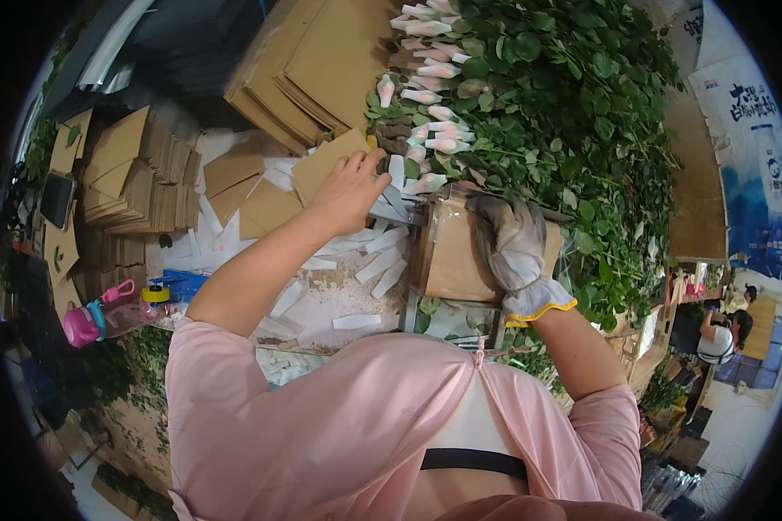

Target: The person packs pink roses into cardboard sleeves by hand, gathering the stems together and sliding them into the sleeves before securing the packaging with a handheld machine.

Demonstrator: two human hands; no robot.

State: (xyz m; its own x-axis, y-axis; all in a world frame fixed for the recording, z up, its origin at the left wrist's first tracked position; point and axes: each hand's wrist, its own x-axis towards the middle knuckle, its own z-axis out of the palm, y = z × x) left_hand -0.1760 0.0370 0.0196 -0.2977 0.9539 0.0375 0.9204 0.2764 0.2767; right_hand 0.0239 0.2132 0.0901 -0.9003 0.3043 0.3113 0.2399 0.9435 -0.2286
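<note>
My bare left hand (352, 185) lies over a piece of brown cardboard (322, 159), fingers slightly bent. Whether it grips the cardboard is hidden beneath the palm. By its thumb is a grey metal part (391, 205). My right hand (511, 241), in a grey-white work glove with a yellow hem, holds a cardboard-wrapped bundle (453, 260) from above. Clear film shows at the bundle's edge, and it sits in a metal frame (453, 322). Just beyond both hands, flower buds in white netting sleeves (449, 140) lie in rows, their leafy green stems (560, 117) extending rightward.
Large cardboard sheets (339, 58) lean at the back, and smaller cut pieces (140, 189) are stacked at left. Loose white sleeves (378, 260) litter the worktable (326, 303). A pink-capped bottle (98, 322) and a phone (57, 198) are at left. Another person (720, 335) is far right.
</note>
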